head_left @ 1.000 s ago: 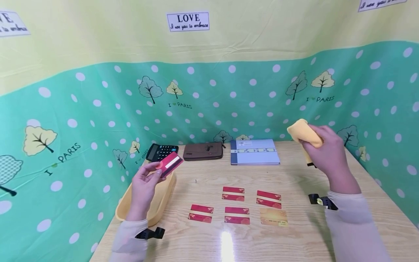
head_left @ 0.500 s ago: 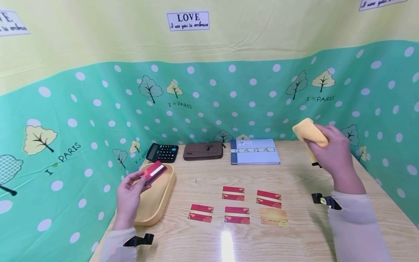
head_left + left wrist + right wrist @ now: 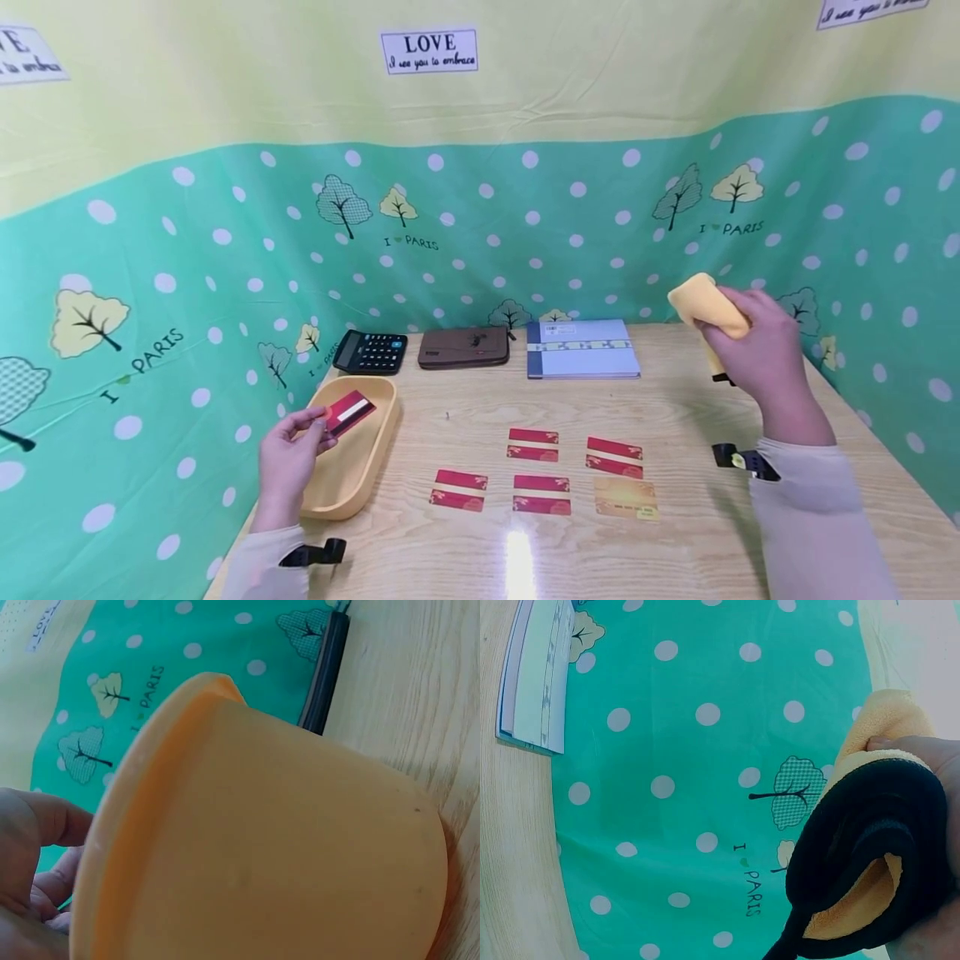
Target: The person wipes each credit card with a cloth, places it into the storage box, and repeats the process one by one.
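Note:
My left hand (image 3: 288,462) pinches a red card (image 3: 349,414) with a white strip and a dark band, between thumb and fingers. In the head view the card overlaps the tan plastic basket (image 3: 387,442), which stands at the left of the table. From the left wrist, the basket's outer wall (image 3: 285,840) fills much of the view and hides the card; part of the hand (image 3: 34,862) shows beyond the rim. Raised at the right, my right hand (image 3: 765,350) grips a folded yellow cloth (image 3: 708,304). Its black edging (image 3: 870,802) shows in the right wrist view.
Several red cards (image 3: 542,484) and one gold card (image 3: 626,497) lie in two rows on the wooden table (image 3: 600,567). Along the back are a black calculator (image 3: 372,353), a brown zip wallet (image 3: 462,347) and a light-blue folder (image 3: 583,350). A patterned curtain (image 3: 480,208) surrounds the table.
My left hand has moved left and down with the red card, from in front of the calculator to over the basket. The right hand, still holding the cloth, has shifted slightly right.

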Demonstrator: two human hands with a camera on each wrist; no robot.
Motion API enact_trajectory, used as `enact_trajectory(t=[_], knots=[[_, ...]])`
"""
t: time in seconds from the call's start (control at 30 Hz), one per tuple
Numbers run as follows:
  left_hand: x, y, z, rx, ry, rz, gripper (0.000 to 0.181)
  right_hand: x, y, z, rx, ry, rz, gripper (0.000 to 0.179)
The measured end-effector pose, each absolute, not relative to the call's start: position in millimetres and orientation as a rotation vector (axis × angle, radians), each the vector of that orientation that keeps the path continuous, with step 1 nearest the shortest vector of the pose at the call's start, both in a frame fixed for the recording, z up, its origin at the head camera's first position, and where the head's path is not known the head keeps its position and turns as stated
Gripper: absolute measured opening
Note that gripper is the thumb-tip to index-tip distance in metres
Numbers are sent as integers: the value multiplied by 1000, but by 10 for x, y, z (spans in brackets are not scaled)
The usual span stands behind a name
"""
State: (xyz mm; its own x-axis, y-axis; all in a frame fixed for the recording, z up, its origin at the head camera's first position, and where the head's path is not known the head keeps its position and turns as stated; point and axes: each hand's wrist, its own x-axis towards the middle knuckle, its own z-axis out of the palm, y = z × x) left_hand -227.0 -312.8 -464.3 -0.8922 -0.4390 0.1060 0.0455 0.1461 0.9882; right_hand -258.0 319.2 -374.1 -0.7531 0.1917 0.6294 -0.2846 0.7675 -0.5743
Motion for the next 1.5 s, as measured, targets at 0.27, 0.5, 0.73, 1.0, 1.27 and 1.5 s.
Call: enact_trajectory(t=[0.27, 0.5, 0.73, 1.0, 1.27, 1.5], knots=[[-2276, -3155, -4701, 421, -2145, -1783, 29, -2573, 3209, -3782, 51, -2281, 881, 52], [-2318, -3167, -4748, 419, -2212, -1813, 28, -2576, 3215, -3812, 60, -2262, 868, 51], [-2334, -3177, -4770, 352, -2311, -1792, 31, -2595, 3221, -3785, 46, -2257, 882, 53], [-2322, -3198, -4762, 333, -2405, -1718, 34, -2602, 3218, -3773, 43, -2256, 878, 53], [-2317, -3181, -4697, 292, -2402, -1672, 38, -2592, 3224, -3760, 40, -2256, 886, 54], [-2318, -3064, -4625, 172, -2435, -1602, 34, -2602, 3245, -3758, 44, -2242, 897, 52]])
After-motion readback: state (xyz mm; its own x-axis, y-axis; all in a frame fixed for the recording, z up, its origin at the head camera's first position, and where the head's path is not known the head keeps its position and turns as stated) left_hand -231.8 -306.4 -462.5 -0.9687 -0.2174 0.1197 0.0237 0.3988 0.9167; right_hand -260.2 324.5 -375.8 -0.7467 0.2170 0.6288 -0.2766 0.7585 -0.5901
